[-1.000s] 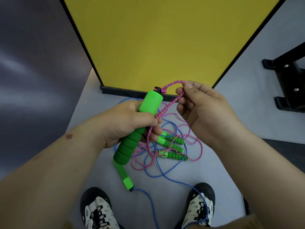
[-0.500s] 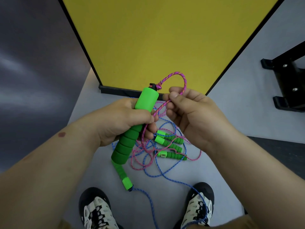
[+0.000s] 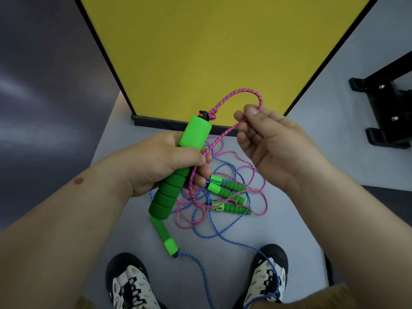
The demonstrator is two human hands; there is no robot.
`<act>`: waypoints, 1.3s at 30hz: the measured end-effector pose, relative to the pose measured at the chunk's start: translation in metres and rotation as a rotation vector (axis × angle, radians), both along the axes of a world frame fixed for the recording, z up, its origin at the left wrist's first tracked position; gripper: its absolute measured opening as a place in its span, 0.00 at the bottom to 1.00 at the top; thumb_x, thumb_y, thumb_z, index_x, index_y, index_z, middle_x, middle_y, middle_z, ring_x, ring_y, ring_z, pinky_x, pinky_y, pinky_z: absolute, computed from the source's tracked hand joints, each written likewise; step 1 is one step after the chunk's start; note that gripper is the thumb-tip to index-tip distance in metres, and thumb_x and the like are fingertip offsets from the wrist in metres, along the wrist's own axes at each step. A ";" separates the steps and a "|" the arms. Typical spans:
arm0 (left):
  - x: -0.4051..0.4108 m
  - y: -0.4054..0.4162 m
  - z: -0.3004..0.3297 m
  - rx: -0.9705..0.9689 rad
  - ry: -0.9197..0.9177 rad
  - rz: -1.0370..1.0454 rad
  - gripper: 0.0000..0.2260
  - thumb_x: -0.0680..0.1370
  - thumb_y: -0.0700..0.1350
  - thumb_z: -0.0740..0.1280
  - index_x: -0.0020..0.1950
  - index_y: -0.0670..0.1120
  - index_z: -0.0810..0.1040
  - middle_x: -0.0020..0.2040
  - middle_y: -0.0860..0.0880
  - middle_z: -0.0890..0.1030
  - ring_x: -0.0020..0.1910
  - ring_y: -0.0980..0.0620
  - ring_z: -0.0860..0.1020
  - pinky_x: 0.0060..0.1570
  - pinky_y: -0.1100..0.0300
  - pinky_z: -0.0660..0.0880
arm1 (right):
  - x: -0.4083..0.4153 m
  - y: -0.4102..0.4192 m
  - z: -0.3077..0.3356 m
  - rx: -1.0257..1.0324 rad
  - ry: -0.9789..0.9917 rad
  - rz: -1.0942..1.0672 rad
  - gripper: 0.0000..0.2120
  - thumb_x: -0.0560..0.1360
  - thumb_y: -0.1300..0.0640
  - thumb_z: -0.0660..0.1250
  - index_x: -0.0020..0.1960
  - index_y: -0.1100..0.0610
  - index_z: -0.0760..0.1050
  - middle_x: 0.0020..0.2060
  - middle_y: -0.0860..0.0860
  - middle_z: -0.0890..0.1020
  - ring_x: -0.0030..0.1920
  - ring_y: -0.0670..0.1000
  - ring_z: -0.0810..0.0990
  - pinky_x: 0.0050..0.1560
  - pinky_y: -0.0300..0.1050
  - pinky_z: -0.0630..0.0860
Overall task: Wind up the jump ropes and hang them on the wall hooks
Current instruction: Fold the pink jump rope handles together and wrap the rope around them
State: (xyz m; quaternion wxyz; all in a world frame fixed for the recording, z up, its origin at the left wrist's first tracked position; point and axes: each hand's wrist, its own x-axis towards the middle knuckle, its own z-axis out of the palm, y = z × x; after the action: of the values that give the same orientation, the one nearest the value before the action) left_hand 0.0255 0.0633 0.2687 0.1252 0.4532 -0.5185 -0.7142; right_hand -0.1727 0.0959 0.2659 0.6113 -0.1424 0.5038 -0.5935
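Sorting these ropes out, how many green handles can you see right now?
5. One handle held in the left hand; three in the tangle on the floor; one below the fist.

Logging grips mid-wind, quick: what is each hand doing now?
Left hand: grips the green handle.
Right hand: pinches the pink rope.

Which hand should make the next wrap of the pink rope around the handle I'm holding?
Right. The right hand already pinches the pink rope in a loop just beyond the handle's top, free to carry it round. The left hand grips the green handle and should probably keep steadying it.
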 end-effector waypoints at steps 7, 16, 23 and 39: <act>-0.002 -0.001 0.001 -0.028 -0.035 0.019 0.05 0.80 0.33 0.64 0.47 0.40 0.78 0.34 0.45 0.83 0.31 0.51 0.81 0.34 0.60 0.80 | 0.026 0.012 -0.008 0.028 -0.003 0.208 0.07 0.80 0.64 0.66 0.57 0.63 0.78 0.43 0.55 0.85 0.34 0.45 0.80 0.39 0.38 0.81; -0.003 -0.001 0.003 -0.008 -0.031 0.024 0.05 0.80 0.33 0.63 0.48 0.40 0.77 0.35 0.45 0.84 0.32 0.51 0.81 0.34 0.61 0.80 | 0.023 0.010 -0.006 0.007 0.062 0.167 0.04 0.79 0.65 0.66 0.52 0.61 0.79 0.42 0.55 0.85 0.33 0.45 0.79 0.39 0.37 0.80; -0.002 0.001 0.003 -0.008 -0.021 0.021 0.05 0.80 0.32 0.63 0.48 0.39 0.77 0.35 0.45 0.83 0.32 0.51 0.81 0.34 0.60 0.80 | 0.003 0.001 0.002 -0.004 0.035 -0.003 0.03 0.79 0.64 0.67 0.52 0.59 0.79 0.42 0.54 0.85 0.36 0.46 0.79 0.42 0.38 0.80; 0.000 -0.001 -0.001 -0.025 -0.008 -0.014 0.09 0.68 0.41 0.68 0.47 0.41 0.78 0.37 0.44 0.84 0.34 0.48 0.82 0.37 0.56 0.80 | 0.027 0.013 -0.002 0.015 0.044 0.247 0.07 0.79 0.61 0.68 0.54 0.63 0.78 0.37 0.55 0.82 0.34 0.47 0.80 0.38 0.38 0.80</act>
State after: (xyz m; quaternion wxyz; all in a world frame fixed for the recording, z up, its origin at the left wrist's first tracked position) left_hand 0.0251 0.0623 0.2678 0.1238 0.4507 -0.5312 -0.7067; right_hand -0.1456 0.1094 0.2638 0.6697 -0.2117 0.5000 -0.5066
